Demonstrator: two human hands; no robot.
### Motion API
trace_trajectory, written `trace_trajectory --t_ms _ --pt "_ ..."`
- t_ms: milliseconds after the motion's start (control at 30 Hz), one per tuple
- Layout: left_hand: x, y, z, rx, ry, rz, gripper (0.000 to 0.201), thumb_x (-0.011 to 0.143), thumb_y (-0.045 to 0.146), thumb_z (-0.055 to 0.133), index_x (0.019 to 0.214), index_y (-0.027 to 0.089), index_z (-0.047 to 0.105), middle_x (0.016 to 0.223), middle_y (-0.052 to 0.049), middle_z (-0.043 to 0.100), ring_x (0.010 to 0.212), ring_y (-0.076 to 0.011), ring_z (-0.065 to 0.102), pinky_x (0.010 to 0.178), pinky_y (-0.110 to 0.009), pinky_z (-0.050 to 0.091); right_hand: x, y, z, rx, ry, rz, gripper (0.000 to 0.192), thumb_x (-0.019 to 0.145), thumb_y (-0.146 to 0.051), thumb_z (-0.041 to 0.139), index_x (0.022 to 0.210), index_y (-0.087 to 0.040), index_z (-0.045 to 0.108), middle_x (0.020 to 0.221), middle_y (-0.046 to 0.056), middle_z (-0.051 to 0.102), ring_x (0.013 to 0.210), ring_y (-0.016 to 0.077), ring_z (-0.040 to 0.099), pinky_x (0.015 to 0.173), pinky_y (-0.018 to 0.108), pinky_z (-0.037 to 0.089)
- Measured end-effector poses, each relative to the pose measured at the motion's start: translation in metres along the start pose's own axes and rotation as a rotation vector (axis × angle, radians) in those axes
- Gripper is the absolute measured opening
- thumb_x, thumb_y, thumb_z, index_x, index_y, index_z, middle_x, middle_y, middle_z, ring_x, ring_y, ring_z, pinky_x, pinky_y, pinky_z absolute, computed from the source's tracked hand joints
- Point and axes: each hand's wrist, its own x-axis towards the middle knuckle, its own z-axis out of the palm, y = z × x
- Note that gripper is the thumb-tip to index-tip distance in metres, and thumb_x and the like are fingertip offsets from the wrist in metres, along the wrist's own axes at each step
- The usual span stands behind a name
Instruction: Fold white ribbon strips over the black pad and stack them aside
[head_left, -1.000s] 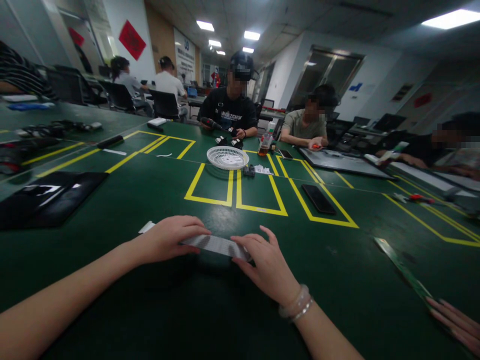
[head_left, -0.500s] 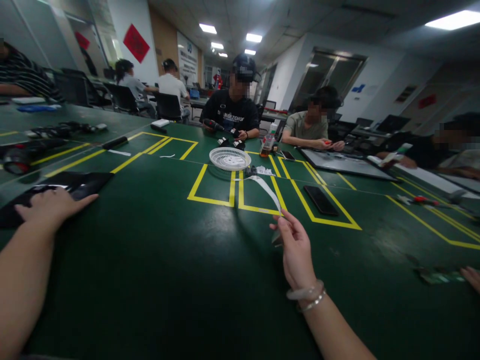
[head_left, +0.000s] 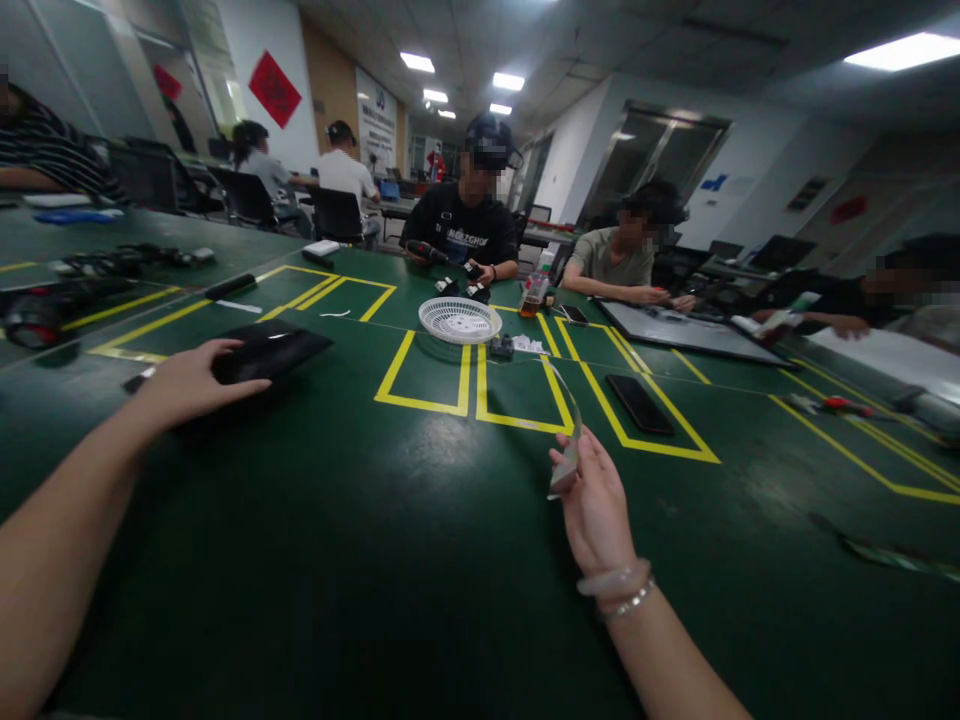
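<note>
At the left, my left hand is closed over a glossy black flat panel, thumb along its near edge and fingers at its far side. The panel is tilted above the green table. In front of me, my right hand pinches a thin, pale strip that looks like a flat ribbon cable. Its upper end curves up and away; a wider greyish end hangs beside the fingers. Beyond the strip stands a small dark part next to a crumpled white label.
A white round slatted cover lies mid-table. A black phone is to the right, inside yellow tape lines. Co-workers sit across the table, one holding a power drill. A bottle and a large panel stand nearer them.
My left hand has moved right and away with the black panel, which is now tilted up. The strip in my right hand has turned edge-on, showing its wider end.
</note>
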Motion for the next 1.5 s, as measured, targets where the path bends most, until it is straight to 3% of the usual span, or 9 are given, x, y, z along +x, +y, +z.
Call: trace_trajectory --t_ms 100,233,467,800,867,967,1067,1267,1500 --pt "-0.008 0.064 0.017 -0.032 -0.103 0.199 0.082 0.080 0.063 0.066 0.141 0.011 0.046 0.134 -0.014 0.051 0.118 -0.0379 0.050 0.099 -0.048 0.042 -0.002 -0.002 0.001 -0.007 0.000 0.005 0.056 0.073 -0.051 0.077 0.121 -0.026 0.062 0.108 0.001 0.069 0.096 0.0176 0.065 0.074 0.028 0.055" --pt "-0.035 0.134 0.042 -0.113 -0.248 0.531 0.072 0.082 0.056 0.072 0.140 0.022 0.050 0.140 -0.008 0.049 0.128 -0.0328 0.045 0.116 -0.049 0.027 -0.003 -0.003 0.001 -0.001 -0.020 0.013 0.061 0.072 -0.052 0.078 0.123 -0.025 0.061 0.110 0.002 0.069 0.096 0.0175 0.065 0.075 0.028 0.055" --pt "-0.076 0.197 0.056 -0.182 -0.330 0.828 0.070 0.077 0.038 0.082 0.139 0.027 0.052 0.148 -0.008 0.039 0.137 -0.0348 0.035 0.117 -0.059 0.020 -0.005 0.000 0.000 -0.018 -0.080 -0.071 0.061 0.075 -0.049 0.077 0.127 -0.024 0.058 0.112 0.004 0.069 0.091 0.0171 0.066 0.073 0.029 0.053" --pt "-0.083 0.203 0.072 -0.117 -0.319 0.896 0.068 0.077 0.038 0.084 0.136 0.024 0.055 0.150 -0.013 0.036 0.135 -0.0378 0.037 0.114 -0.060 0.027 -0.017 0.002 0.004 -0.339 -0.420 -0.270 0.036 0.086 -0.045 0.067 0.117 -0.026 0.066 0.111 0.004 0.071 0.093 0.0180 0.066 0.086 0.035 0.052" --pt "-0.084 0.201 0.073 -0.112 -0.226 0.982 0.064 0.078 0.042 0.083 0.133 0.021 0.057 0.145 -0.013 0.043 0.130 -0.0363 0.043 0.112 -0.056 0.033 -0.018 0.002 0.003 -0.443 -0.520 -0.292 0.033 0.089 -0.044 0.064 0.116 -0.026 0.067 0.106 0.004 0.072 0.093 0.0195 0.066 0.086 0.038 0.053" --pt "-0.086 0.196 0.071 -0.139 0.064 1.132 0.036 0.093 0.033 0.070 0.125 0.022 0.059 0.128 -0.009 0.058 0.116 -0.0284 0.056 0.105 -0.045 0.042 -0.022 0.003 0.003 -0.623 -0.679 -0.373 0.029 0.092 -0.040 0.060 0.116 -0.026 0.069 0.109 0.005 0.072 0.099 0.0215 0.066 0.090 0.041 0.051" --pt "-0.085 0.191 0.067 -0.105 0.247 1.142 0.026 0.099 0.022 0.059 0.124 0.026 0.058 0.118 -0.007 0.062 0.107 -0.0249 0.059 0.098 -0.040 0.046 -0.026 0.003 0.003 -0.840 -0.841 -0.510 0.023 0.091 -0.032 0.061 0.111 -0.028 0.071 0.112 0.004 0.073 0.107 0.0226 0.065 0.098 0.045 0.044" --pt "-0.076 0.191 0.068 -0.004 -0.146 1.115 0.031 0.096 0.011 0.054 0.124 0.021 0.059 0.120 -0.009 0.060 0.099 -0.0237 0.060 0.084 -0.036 0.050 -0.027 0.006 0.002 -1.231 -0.938 -0.754 0.024 0.086 -0.022 0.065 0.107 -0.031 0.072 0.112 0.001 0.073 0.101 0.0189 0.066 0.102 0.048 0.035" --pt "-0.078 0.196 0.071 -0.029 -0.264 1.109 0.030 0.089 0.012 0.065 0.119 0.018 0.064 0.118 -0.007 0.062 0.098 -0.0232 0.060 0.082 -0.034 0.050 -0.030 0.008 0.004 -1.401 -0.907 -0.922 0.019 0.088 -0.025 0.064 0.103 -0.035 0.073 0.118 0.001 0.066 0.113 0.0229 0.057 0.109 0.055 0.028"
